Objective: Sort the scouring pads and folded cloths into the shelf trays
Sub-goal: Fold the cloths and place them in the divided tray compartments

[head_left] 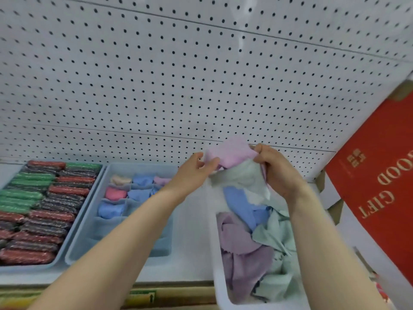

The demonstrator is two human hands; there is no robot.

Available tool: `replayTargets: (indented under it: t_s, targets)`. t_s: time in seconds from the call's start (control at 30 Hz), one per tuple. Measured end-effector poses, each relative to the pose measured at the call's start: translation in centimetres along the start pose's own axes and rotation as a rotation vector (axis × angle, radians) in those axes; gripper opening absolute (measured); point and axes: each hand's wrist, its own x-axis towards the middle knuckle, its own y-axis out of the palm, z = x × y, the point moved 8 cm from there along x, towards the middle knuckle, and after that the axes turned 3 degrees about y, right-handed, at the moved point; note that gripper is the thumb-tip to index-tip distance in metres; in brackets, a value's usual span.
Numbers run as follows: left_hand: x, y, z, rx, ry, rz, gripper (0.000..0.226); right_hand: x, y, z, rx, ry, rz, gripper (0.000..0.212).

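Both hands are up in front of the white pegboard back wall, working a soft pink cloth between them; the left hand has its fingers pinching the cloth's left edge, and the right hand has its fingers curled shut on the right edge, plus what looks like a pale green cloth hanging just under them. Right below the fingers sits a white plastic bin full of loose crumpled cloths, purple, blue and mint; off to the left of the fingers there's a pale blue divided tray with rolled cloths in its back compartments; further left, a tray packed with red, green and dark sparkly scouring pads; a red gift box leans to the right of the fingers.
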Motion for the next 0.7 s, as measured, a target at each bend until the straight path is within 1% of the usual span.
replayTargets:
  t_s: [0.03,0.1,0.17,0.2,0.23,0.3,0.4,0.43,0.47,0.5,0.53,0.6,0.7]
  targets:
    - [0.2,0.8,-0.3,-0.119,-0.038,0.050,0.061,-0.6,0.5,0.9,0.026,-0.022,0.051,0.016]
    - [0.2,1.8,-1.2,-0.277,-0.043,0.110,0.047,-1.6,1.2,1.8,-0.026,-0.033,0.116,0.014]
    - [0.3,1.7,-2.2,-0.293,0.004,0.080,0.030,-2.5,1.1,1.6,-0.165,-0.011,0.121,0.017]
    - [0.4,1.4,-2.6,-0.264,0.038,0.043,0.020,-2.8,0.9,1.3,-0.234,-0.001,0.108,0.018]
    - [0.4,1.2,-3.0,-0.226,0.070,0.012,0.015,-3.1,0.5,1.1,-0.285,0.008,0.086,0.019]
    - [0.3,1.4,-3.9,-0.157,0.111,-0.014,0.020,-3.5,-0.1,0.9,-0.310,0.014,0.036,0.023]
    - [-0.2,1.9,-5.4,-0.023,0.216,-0.037,0.026,-3.7,0.3,1.4,-0.310,-0.020,0.017,0.035]
    - [-0.4,1.9,-6.1,0.027,0.251,-0.047,0.027,-3.8,0.6,1.8,-0.334,-0.050,0.005,0.031]
    - [-0.5,1.8,-6.6,0.061,0.275,-0.050,0.027,-3.8,0.7,2.2,-0.358,-0.088,-0.026,0.020]
    - [-0.6,1.6,-7.0,0.082,0.291,-0.049,0.026,-3.8,0.6,2.7,-0.365,-0.127,-0.072,0.010]
    - [-0.6,1.2,-7.3,0.095,0.300,-0.047,0.025,-3.9,0.2,3.3,-0.350,-0.160,-0.123,0.005]
    - [-0.8,0.0,-7.9,0.092,0.313,-0.056,0.018,-4.0,-0.7,4.5,-0.294,-0.210,-0.195,0.006]
    - [-1.4,-1.9,-9.3,0.016,0.379,-0.092,0.010,-4.3,-0.9,6.1,-0.258,-0.269,-0.180,0.016]
